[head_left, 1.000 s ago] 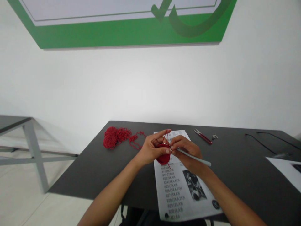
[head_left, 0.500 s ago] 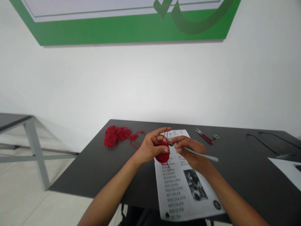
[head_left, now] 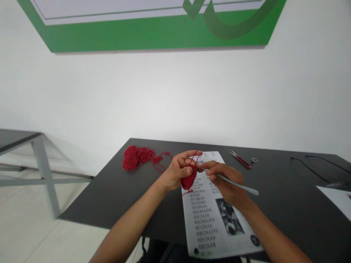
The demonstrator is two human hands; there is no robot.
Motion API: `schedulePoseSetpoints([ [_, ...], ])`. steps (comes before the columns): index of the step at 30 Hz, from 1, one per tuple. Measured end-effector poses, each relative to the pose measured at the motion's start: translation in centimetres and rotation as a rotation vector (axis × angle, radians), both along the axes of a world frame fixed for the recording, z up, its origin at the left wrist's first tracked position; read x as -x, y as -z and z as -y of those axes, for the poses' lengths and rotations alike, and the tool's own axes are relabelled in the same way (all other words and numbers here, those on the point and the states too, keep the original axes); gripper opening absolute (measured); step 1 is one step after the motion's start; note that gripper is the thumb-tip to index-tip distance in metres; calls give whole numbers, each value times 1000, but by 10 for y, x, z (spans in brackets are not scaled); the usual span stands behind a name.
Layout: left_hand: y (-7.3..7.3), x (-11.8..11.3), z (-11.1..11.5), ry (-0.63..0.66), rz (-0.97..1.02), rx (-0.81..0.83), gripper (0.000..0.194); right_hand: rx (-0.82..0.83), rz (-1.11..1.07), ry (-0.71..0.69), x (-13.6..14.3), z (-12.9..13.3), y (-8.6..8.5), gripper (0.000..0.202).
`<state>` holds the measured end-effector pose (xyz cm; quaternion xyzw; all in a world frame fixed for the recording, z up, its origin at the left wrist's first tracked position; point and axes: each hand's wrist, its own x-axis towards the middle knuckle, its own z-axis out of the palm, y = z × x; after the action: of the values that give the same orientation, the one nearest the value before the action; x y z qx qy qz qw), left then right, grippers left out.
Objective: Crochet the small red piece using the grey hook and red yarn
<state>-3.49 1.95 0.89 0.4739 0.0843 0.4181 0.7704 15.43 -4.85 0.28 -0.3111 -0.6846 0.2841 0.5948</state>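
Note:
Between the thumb and fingers of my left hand (head_left: 177,171) is a small red crochet piece (head_left: 188,179), rounded in shape, with a short yarn tail hanging below. A strand of red yarn runs up over my raised left index finger. My right hand (head_left: 226,179) grips a crochet hook (head_left: 238,185) with a pale grey handle. The hook's tip meets the top edge of the crochet piece, close to my left fingers; the exact stitch is too small to make out. A loose ball of red yarn (head_left: 131,157) lies to the left, its strand trailing toward my left hand.
Under my hands lies a printed pattern sheet (head_left: 204,223) on the dark table (head_left: 120,197). Red-handled thread snips (head_left: 240,159) with a ring rest behind my right hand. Eyeglasses (head_left: 312,170) and another paper (head_left: 336,199) are at the right.
The crochet piece has turned in my left hand, and its yarn tail now points left instead of down to the right. The hook remains at its top edge. The view has shifted slightly.

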Motion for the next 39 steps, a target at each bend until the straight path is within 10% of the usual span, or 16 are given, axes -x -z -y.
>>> schedulePoseSetpoints([
  [10, 4, -5, 1, 47, 28, 105, 69, 219, -307, -131, 10, -5, 6, 19],
  [17, 3, -11, -1, -170, -160, -91, 55, 427, -647, -202, 25, -14, 12, 24],
  [28, 7, -18, 7, -386, -330, -280, 40, 195, -406, 88, 21, -21, 21, 24],
  [39, 10, -18, 8, -418, -428, -407, 36, 404, -478, 166, 16, -26, 17, 35],
])
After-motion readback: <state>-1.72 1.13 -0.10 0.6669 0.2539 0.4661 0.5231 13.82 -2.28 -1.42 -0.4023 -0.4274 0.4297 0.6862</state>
